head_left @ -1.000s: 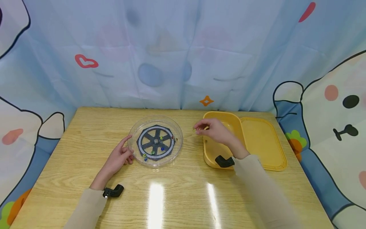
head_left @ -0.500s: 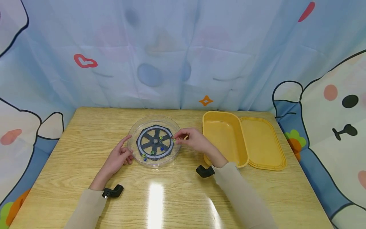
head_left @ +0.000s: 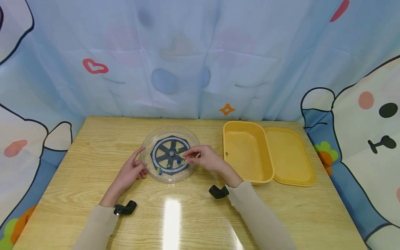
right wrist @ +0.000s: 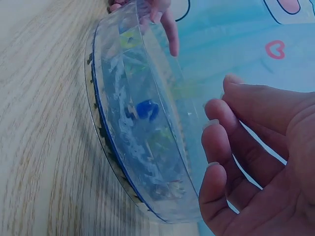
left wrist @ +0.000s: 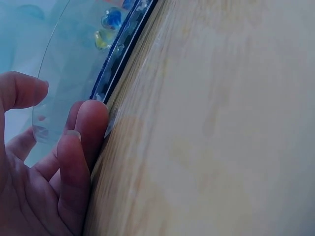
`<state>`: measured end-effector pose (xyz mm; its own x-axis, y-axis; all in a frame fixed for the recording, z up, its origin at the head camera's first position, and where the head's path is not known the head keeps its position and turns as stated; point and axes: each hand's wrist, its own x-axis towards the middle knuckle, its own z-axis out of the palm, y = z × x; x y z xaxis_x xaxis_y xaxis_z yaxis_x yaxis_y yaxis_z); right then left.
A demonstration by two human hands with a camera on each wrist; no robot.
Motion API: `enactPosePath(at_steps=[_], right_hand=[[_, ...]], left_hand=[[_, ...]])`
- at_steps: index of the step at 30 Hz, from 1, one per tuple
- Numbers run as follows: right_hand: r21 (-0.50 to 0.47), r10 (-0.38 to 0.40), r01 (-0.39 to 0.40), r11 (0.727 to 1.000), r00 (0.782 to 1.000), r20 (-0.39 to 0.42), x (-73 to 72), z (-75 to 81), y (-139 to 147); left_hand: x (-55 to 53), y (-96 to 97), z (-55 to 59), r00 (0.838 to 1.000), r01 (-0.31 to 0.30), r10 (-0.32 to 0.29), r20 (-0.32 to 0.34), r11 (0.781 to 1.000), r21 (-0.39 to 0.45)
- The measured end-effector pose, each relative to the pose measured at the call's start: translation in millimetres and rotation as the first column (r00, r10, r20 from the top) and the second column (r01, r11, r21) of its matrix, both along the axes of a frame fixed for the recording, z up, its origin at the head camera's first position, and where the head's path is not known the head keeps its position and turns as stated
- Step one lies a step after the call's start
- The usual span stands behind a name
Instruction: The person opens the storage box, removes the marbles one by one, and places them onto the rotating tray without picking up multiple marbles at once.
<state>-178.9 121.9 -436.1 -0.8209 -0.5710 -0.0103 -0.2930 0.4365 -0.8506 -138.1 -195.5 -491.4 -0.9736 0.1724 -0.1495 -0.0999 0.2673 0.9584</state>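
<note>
A round clear dish (head_left: 171,179) lies on the table, with a dark wheel-like pattern showing through it. Several small glass marbles, among them a blue marble (head_left: 178,162) and a yellow-green marble (head_left: 183,162), sit inside. My left hand (head_left: 130,172) rests at the dish's left side, its forefinger on the rim and other fingers against the outer wall. Over the dish's right side hovers my right hand (head_left: 206,160), fingers loosely bent, tips close beside the yellow-green marble. Nothing shows between thumb and fingers in the right wrist view.
A yellow plastic box (head_left: 271,170) stands right of the dish, one small marble (head_left: 226,153) near its left wall. Its flat yellow lid (head_left: 292,156) lies beside it. A printed curtain (head_left: 193,62) hangs behind the wooden table (head_left: 150,222).
My right hand has moved left from the box to over the dish, carrying a yellow-green marble. That marble now lies beside the blue one. My left hand has stayed put.
</note>
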Motion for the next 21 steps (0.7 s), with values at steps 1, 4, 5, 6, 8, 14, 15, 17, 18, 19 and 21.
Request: enactPosePath(at_steps=[1, 4, 5, 6, 8, 14, 15, 17, 18, 19, 21], right_hand=[[0.006, 0.000, 0.000, 1.000, 1.000, 0.002, -0.1, -0.2, 0], [0.018, -0.007, 0.007, 1.000, 1.000, 0.007, -0.1, 0.6, 1], [0.018, -0.011, 0.011, 1.000, 1.000, 0.008, -0.2, 0.8, 1], [0.015, -0.013, 0.013, 1.000, 1.000, 0.007, -0.3, 1.3, 2], [0.015, -0.019, 0.019, 1.000, 1.000, 0.007, -0.9, 2.3, 4], [0.041, -0.038, 0.040, 0.998, 0.999, -0.030, -3.0, 13.1, 16], [0.046, -0.046, 0.048, 0.998, 0.998, -0.039, -3.4, 16.1, 18], [0.055, -0.065, 0.067, 0.996, 0.997, -0.053, -4.0, 22.9, 25], [0.059, -0.077, 0.080, 0.995, 0.995, -0.057, -4.6, 26.1, 28], [0.061, -0.086, 0.090, 0.994, 0.994, -0.067, -5.7, 28.7, 32], [0.069, -0.109, 0.115, 0.991, 0.990, -0.084, -8.0, 33.7, 40]], left_hand=[[-0.3, -0.1, -0.7, 1.000, -0.001, 0.001, -0.001, 1.000, 0.003], [-0.6, -0.4, -1.6, 1.000, 0.000, 0.000, -0.008, 1.000, 0.008], [-0.7, -0.4, -2.1, 1.000, 0.000, 0.000, -0.010, 1.000, 0.009], [-0.6, -0.6, -2.4, 1.000, 0.001, -0.001, -0.013, 1.000, 0.010], [-0.6, -0.7, -2.5, 1.000, 0.002, -0.002, -0.015, 1.000, 0.014], [0.0, 0.6, 3.6, 1.000, 0.010, -0.010, 0.003, 1.000, 0.020], [1.0, 1.4, 8.1, 1.000, 0.015, -0.015, 0.002, 1.000, 0.020], [3.2, 3.0, 16.1, 1.000, 0.021, -0.021, 0.005, 1.000, 0.018], [4.1, 3.7, 19.7, 1.000, 0.023, -0.023, 0.005, 1.000, 0.019], [5.0, 4.2, 22.9, 1.000, 0.024, -0.024, 0.004, 1.000, 0.019], [5.5, 4.5, 26.1, 1.000, 0.026, -0.026, 0.002, 0.999, 0.025]])
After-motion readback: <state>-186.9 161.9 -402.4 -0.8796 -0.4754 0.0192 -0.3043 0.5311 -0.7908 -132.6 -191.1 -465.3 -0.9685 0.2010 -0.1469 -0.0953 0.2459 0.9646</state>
